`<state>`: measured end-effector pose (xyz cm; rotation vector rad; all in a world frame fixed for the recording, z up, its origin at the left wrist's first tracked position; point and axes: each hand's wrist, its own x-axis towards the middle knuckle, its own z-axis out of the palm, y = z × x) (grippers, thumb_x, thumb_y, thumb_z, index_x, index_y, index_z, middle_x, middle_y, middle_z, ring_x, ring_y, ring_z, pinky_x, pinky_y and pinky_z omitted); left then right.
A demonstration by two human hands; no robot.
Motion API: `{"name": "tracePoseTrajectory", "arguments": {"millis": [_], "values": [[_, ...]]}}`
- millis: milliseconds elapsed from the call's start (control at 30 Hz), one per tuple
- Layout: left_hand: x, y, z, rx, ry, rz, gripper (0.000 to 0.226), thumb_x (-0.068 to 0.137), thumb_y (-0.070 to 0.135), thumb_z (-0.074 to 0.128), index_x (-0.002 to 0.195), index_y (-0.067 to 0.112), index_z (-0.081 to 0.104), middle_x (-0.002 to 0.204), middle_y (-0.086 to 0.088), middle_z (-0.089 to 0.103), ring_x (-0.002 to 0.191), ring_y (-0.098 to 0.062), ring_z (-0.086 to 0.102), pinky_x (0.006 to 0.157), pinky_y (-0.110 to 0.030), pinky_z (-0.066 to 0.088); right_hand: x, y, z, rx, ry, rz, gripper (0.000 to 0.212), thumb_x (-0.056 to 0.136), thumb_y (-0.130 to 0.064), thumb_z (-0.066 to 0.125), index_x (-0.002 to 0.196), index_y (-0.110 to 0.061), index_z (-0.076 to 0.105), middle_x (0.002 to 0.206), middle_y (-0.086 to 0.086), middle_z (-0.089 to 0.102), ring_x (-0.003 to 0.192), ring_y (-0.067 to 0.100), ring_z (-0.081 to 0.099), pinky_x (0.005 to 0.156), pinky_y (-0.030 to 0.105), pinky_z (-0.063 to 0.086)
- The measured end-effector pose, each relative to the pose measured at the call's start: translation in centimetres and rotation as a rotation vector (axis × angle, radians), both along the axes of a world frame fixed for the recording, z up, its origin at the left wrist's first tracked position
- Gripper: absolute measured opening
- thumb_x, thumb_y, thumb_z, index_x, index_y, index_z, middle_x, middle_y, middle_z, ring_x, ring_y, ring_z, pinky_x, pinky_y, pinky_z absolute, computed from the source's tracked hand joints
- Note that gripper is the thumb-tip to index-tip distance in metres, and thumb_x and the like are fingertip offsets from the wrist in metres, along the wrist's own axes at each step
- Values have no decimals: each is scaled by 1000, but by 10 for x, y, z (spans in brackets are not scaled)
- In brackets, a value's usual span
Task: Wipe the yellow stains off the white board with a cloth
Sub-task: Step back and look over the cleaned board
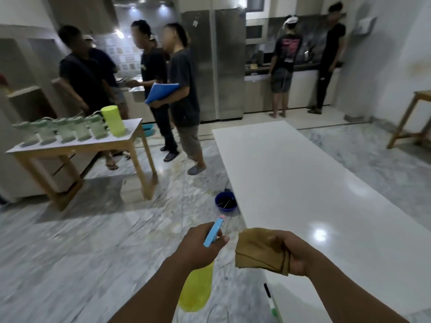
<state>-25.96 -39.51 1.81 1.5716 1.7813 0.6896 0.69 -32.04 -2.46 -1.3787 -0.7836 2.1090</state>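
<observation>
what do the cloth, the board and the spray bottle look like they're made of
Cloth: soft fabric, matte mustard-brown; it folds and creases in the right hand.
Board: hard, smooth, glossy white, perhaps laminate or a coated panel; bright light spots reflect off it.
Spray bottle: probably plastic; translucent-looking yellow body, opaque blue trigger, gripped by the left hand.

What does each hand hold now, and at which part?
The left hand grips the spray bottle at its neck, under the blue head. The right hand grips the folded brown cloth by one edge.
</observation>
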Motion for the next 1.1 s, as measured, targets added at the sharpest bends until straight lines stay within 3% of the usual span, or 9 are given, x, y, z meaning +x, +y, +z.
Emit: {"name": "tracePoseTrajectory", "arguments": {"millis": [133, 367, 500, 600, 800, 1100], "values": [[11, 71, -4, 30, -34, -68, 30, 91, 52, 70, 93, 23, 65, 89, -3, 74, 84, -30, 76, 85, -54, 63, 19, 53, -2, 22, -83, -53, 32, 86, 0, 54, 114, 1, 70, 105, 29, 72, 92, 45, 72, 74, 50, 60], [44, 182, 2, 34, 39, -256, 23, 92, 57, 68, 87, 37, 57, 93, -2, 76, 86, -23, 77, 88, -50, 64, 59, 121, -4, 72, -264, -87, 32, 85, 8, 53, 115, 10, 64, 102, 30, 72, 87, 41, 72, 75, 47, 58], [85, 230, 6, 16, 76, -413, 25, 95, 56, 66, 95, 33, 59, 100, 0, 76, 91, -21, 77, 91, -47, 64, 101, 132, 3, 85, -318, -176, 28, 86, 4, 57, 112, 7, 66, 107, 31, 71, 93, 43, 69, 87, 55, 56], [121, 260, 4, 9, 88, -550, 23, 98, 52, 67, 99, 30, 59, 103, -3, 75, 94, -24, 77, 93, -47, 63, 129, 126, 8, 75, -412, -252, 25, 85, 2, 61, 109, 6, 68, 102, 29, 72, 89, 41, 70, 82, 51, 58], [193, 293, -7, -12, 64, -878, 30, 96, 53, 67, 105, 25, 63, 103, -3, 75, 94, -26, 77, 94, -48, 63, 169, 94, 13, -17, -598, -371, 30, 77, -8, 67, 107, -5, 72, 108, 24, 73, 105, 42, 68, 88, 52, 58], [229, 313, -25, -20, 32, -1158, 40, 99, 52, 67, 121, 18, 64, 109, -7, 77, 97, -24, 77, 95, -40, 63, 154, 65, 14, -162, -689, -517, 30, 75, -13, 68, 105, -8, 72, 109, 17, 72, 104, 35, 69, 85, 44, 60]]}}
